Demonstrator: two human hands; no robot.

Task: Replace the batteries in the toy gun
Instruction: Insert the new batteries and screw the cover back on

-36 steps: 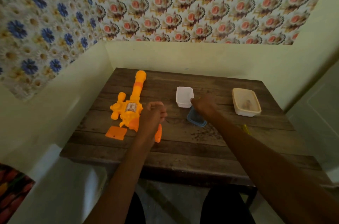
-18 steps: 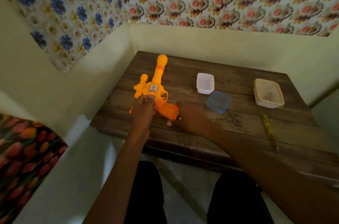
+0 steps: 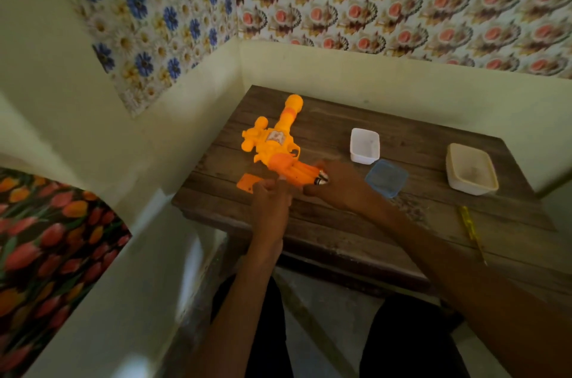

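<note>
An orange and yellow toy gun (image 3: 276, 147) lies on the wooden table (image 3: 340, 223), barrel pointing away, its grip toward me with the battery slot uncovered. The loose orange battery cover (image 3: 247, 183) lies flat just left of the grip. My right hand (image 3: 337, 189) holds a small battery (image 3: 321, 178) at the end of the grip. My left hand (image 3: 270, 202) rests at the near side of the grip, fingers curled against it beside the cover.
A small white tub (image 3: 364, 145) and a blue lid (image 3: 387, 178) sit right of the gun. A larger cream tub (image 3: 472, 172) stands at the far right. A yellow screwdriver (image 3: 472, 229) lies near the right edge. Walls close in the table's left and back.
My right hand left the blue lid and came to the gun's grip with a battery. My left hand shifted down from the gun's body to the grip end. The camera view swung left.
</note>
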